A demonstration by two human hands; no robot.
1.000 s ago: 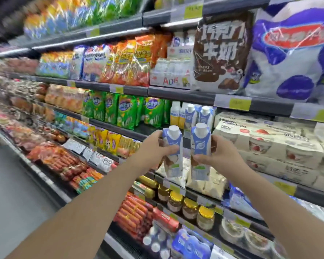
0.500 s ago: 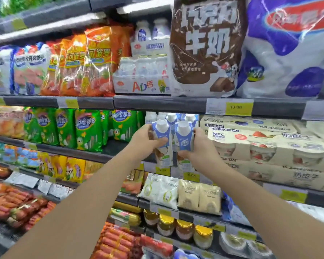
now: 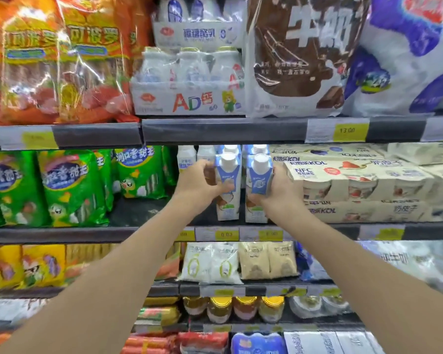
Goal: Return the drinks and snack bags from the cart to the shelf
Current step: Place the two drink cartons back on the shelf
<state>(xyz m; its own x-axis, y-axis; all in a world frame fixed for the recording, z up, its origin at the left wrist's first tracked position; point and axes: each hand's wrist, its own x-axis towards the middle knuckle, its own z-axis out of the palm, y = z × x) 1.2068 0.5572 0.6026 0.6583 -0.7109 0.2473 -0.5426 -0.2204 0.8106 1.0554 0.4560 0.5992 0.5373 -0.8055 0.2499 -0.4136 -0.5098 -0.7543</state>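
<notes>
Two blue-and-white drink cartons with white caps stand side by side on the middle shelf point(image 3: 62, 235). My left hand point(image 3: 198, 183) is wrapped around the left carton point(image 3: 228, 198). My right hand point(image 3: 276, 192) grips the right carton point(image 3: 258, 177). Both cartons are upright, and their bases reach the shelf's front edge. Behind them stand more cartons of the same kind point(image 3: 230, 149) and white bottles point(image 3: 187, 157). No cart is in view.
Green snack bags point(image 3: 69, 185) fill the shelf to the left, with a dark gap between them and the cartons. Cream yoghurt multipacks point(image 3: 363, 185) press close on the right. The shelf above point(image 3: 215, 129) hangs low over the carton caps.
Both hands moved forward with the cartons, from in front of the shelf down onto the middle shelf. The camera came closer to the shelving.
</notes>
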